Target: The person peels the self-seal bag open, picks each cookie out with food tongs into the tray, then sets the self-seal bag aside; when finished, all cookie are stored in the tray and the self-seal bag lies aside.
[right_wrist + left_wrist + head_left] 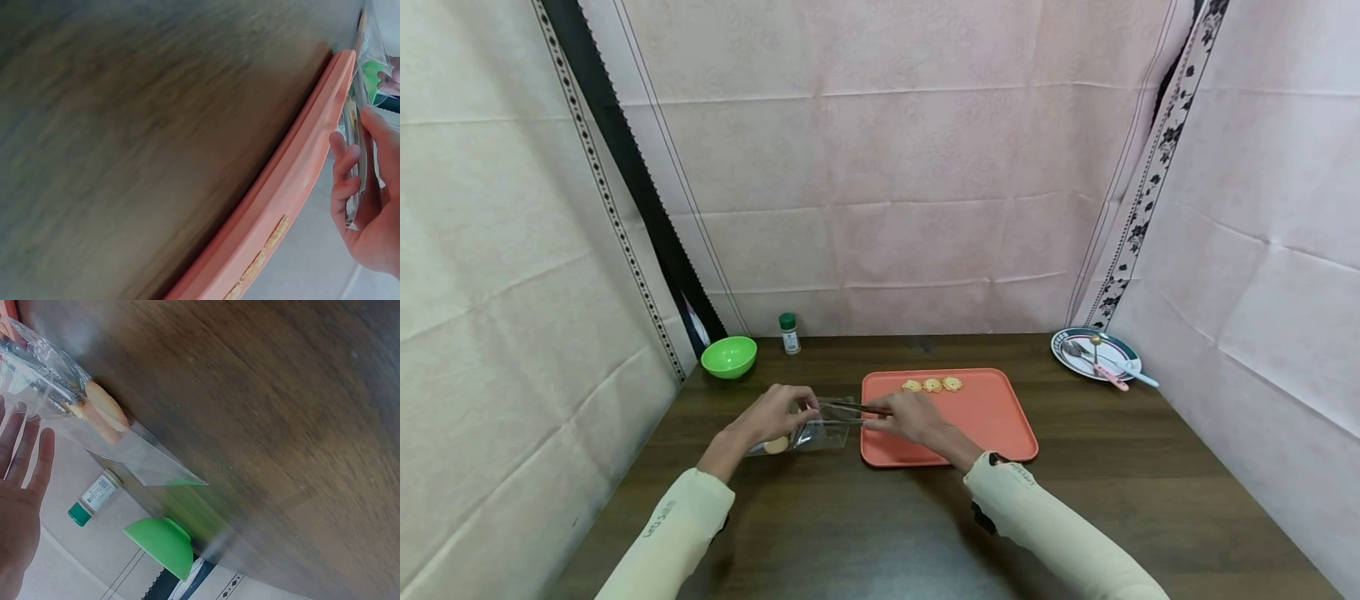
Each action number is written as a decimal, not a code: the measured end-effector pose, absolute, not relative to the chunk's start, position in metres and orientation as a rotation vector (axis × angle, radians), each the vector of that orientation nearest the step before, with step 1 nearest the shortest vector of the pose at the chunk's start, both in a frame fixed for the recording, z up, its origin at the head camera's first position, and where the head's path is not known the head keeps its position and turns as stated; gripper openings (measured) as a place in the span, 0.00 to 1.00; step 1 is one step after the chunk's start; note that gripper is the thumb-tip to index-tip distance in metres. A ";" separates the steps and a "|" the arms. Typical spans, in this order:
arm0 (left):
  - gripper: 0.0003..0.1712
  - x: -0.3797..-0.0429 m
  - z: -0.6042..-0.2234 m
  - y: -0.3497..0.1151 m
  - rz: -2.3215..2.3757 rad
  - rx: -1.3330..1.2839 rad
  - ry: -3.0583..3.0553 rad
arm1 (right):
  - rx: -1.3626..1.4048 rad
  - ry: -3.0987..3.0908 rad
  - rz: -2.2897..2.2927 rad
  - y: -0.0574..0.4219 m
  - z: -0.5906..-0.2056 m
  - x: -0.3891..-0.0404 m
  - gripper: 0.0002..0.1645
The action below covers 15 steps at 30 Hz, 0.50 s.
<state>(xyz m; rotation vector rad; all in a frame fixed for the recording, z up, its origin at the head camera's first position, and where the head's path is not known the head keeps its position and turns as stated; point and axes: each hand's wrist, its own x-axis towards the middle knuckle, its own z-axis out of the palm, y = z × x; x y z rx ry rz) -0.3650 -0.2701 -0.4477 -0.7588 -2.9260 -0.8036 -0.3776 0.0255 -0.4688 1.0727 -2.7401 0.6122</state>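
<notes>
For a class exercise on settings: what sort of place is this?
Likely a makeshift tabletop booth rather than a real kitchen: pale cloth hangs on three sides of a brown table, which bears a coral tray of cookies.

1. Back wall point(925, 158): pale cloth, creased by horizontal folds.
2. Left wall point(482, 242): pale cloth; a patterned border point(607, 192) slants beside a dark strip point(632, 158).
3. Right wall point(1270, 192): pale cloth, edged with a dark floral band point(1152, 196).
4. Table point(850, 533): brown, wood-grained surface; soft light reflects near its front.
</notes>
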 end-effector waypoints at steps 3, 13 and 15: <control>0.07 -0.365 -0.447 -0.270 -0.802 -0.752 -2.926 | 1.061 -2.749 0.631 0.024 -0.468 -0.379 0.17; 0.07 -0.363 -0.447 -0.268 -0.813 -0.710 -2.944 | 1.128 -2.716 0.723 0.037 -0.469 -0.379 0.17; 0.07 -0.362 -0.447 -0.268 -0.817 -0.707 -2.947 | 1.118 -2.739 0.742 0.042 -0.468 -0.378 0.19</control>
